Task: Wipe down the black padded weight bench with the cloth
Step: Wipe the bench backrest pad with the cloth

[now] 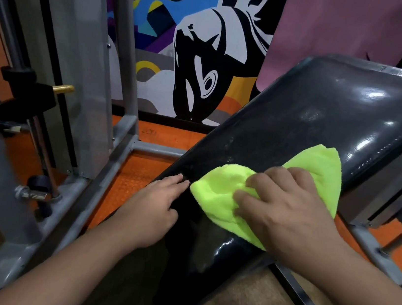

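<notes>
I see the black padded weight bench (302,120) running from the lower middle of the view up toward the upper right, its pad tilted across the frame and widening toward the far end. The vinyl is glossy black, with bright glints of light on the upper part and a duller, faintly speckled band across the middle; its edges are rounded and the near end shows a wet-looking sheen. My right hand (289,214) lies palm down on the lime-green cloth (216,201), fingers spread and pressing it flat against the pad rather than gripping it; the cloth is fluffy, bunched under the hand, with one corner fanning out past the knuckles toward the bench's right edge. My left hand (153,207) rests open at the pad's left edge, fingertips touching the vinyl just beside the cloth, holding nothing. A grey metal frame (105,164) stands to the left over an orange floor (137,174), and a colourful mural (194,61) fills the wall behind.
</notes>
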The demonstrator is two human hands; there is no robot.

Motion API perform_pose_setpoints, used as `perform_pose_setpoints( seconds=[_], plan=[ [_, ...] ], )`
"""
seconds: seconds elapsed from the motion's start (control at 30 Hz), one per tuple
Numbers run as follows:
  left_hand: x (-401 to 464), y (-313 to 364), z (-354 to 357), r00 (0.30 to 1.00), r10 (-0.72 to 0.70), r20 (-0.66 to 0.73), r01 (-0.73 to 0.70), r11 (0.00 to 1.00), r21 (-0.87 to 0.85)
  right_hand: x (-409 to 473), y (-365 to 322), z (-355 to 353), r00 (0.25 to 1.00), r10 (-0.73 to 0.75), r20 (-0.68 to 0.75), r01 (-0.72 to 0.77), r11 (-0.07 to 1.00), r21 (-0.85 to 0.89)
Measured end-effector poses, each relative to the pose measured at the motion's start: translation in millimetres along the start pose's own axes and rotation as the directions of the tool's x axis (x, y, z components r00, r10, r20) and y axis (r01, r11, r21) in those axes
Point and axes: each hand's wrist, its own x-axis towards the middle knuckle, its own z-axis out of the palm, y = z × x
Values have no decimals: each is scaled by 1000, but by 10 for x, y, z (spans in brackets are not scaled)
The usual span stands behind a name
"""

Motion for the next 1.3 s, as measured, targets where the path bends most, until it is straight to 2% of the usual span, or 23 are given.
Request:
perform_pose_setpoints(
  seconds=[0.1, 0.27, 0.4, 0.57, 0.73, 0.87, 1.0, 1.17, 1.3],
  plan=[
    [8, -9, 15, 1000, -14, -20, 14, 1000, -4, 97, -34, 52, 998, 67, -4, -67, 998, -18],
    [-15, -2, 9, 1000, 4, -7, -4, 1000, -10, -88, -15, -23, 997, -79, -3, 79, 996, 34],
    [14, -24, 16, 1000, -7, -18, 7, 1000, -18, 85, -4, 11, 1000, 16, -12, -16, 1000, -14],
    [1, -25, 23, 1000, -1, 2, 1, 1000, -13, -103, -34, -29, 992, -122, 23, 121, 991, 60],
    [13, -34, 17, 1000, -9, -18, 9, 999, -36, 62, -39, 37, 1000, -1, 7, 1, 1000, -14],
    [0, -37, -12, 1000, -9, 13, 10, 998, -64, -111, -4, -53, 993, -114, 17, 114, 993, 39],
    [-25, -80, -22, 1000, -7, -4, 7, 997, -78, 87, 76, -29, 1000, 2, -6, -2, 1000, -10],
    [-86, -72, -70, 999, 11, -35, -13, 999, -36, -36, -17, -55, 991, -121, 59, 117, 991, 60],
    [-117, -43, -167, 998, 12, -68, -10, 1000, 26, 114, 10, -23, 998, -35, 44, 34, 999, 24]
  ],
)
